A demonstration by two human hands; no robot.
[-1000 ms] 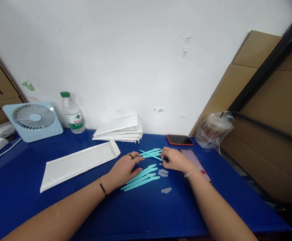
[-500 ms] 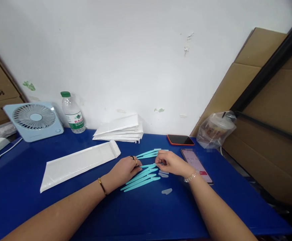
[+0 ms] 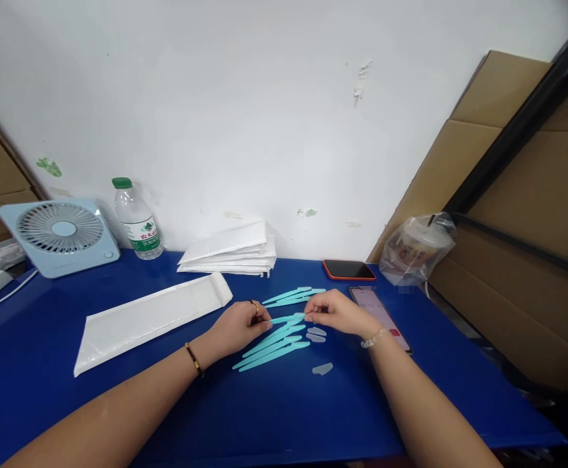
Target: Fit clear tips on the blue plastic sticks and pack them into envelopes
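A slim teal tool [image 3: 280, 320] lay just below and right of the frame's centre, roughly level, spanning two separate hands. The left hand [image 3: 238, 328] was pinched on its narrow end and the right hand [image 3: 337, 313] on its broader end — the step in hand appeared to be two-ended handling of one tool. A further move from this pose would call for a light, coordinated grip, as neighbouring pieces lay close. Below, a fanned row of teal tools [image 3: 274, 357] rested on the blue table [image 3: 191, 416]; above lay a smaller teal group [image 3: 288, 301]. Translucent pieces [image 3: 316, 338] sat to the right. Farther out were a flat white envelope [image 3: 152, 322] at centre left, an envelope stack [image 3: 225, 250] near the wall, and two phones [image 3: 348, 270] right of centre — with a bagged cup [image 3: 416, 250] beyond. A bottle [image 3: 138, 227] and a fan [image 3: 62, 231] stood at the left.
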